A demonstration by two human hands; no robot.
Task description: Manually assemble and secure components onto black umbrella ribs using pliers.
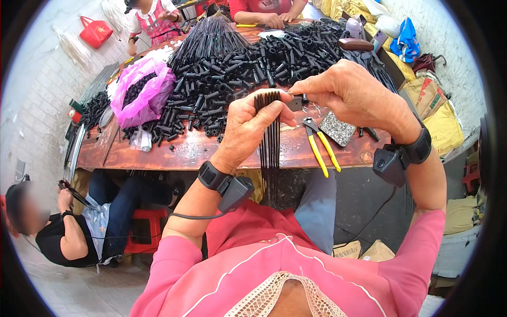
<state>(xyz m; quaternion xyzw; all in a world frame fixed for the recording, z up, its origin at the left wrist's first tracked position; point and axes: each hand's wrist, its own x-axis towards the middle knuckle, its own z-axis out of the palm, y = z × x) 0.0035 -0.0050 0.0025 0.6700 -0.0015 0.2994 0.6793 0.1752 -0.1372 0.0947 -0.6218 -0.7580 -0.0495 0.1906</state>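
From my head, the fisheye camera looks down closely on my left hand (249, 120), right hand (353, 92) and table (211, 157).

White-painted brick wall (34, 113), L, w/ red handbag (96, 33) hung up high, and a second pale wall (459, 63), R, flank a reddish-brown wooden worktable (203, 153) in a brightly lit workrm. A red plastic stool (143, 230) stands nr the table's L end; dk gray floor (372, 193) shows below. Yellow sacks (448, 127) and a blue plastic bag (405, 45) line the R side, w/ cardboard pcs (347, 250) on the flr.
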